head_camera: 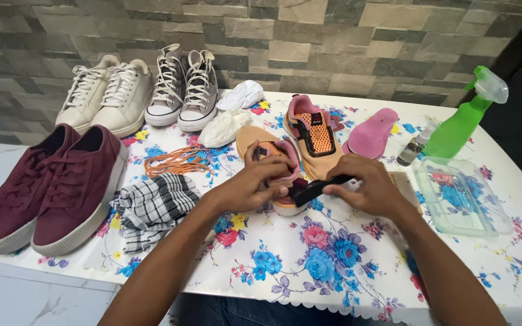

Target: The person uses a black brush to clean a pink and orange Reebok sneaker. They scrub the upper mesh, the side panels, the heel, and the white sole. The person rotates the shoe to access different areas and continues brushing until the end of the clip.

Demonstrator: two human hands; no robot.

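My left hand grips a small orange and pink shoe at the middle of the table, tilted on its side. My right hand pinches the shoe's black strap and holds it out to the right. The matching second shoe lies just behind, sole down. A pink insole rests to its right. Orange laces lie in a loose heap to the left of my left hand.
Maroon sneakers, beige sneakers and grey high-tops line the left side. A checked cloth, white crumpled paper, green spray bottle, small bottle, clear plastic tray and floral tablecloth.
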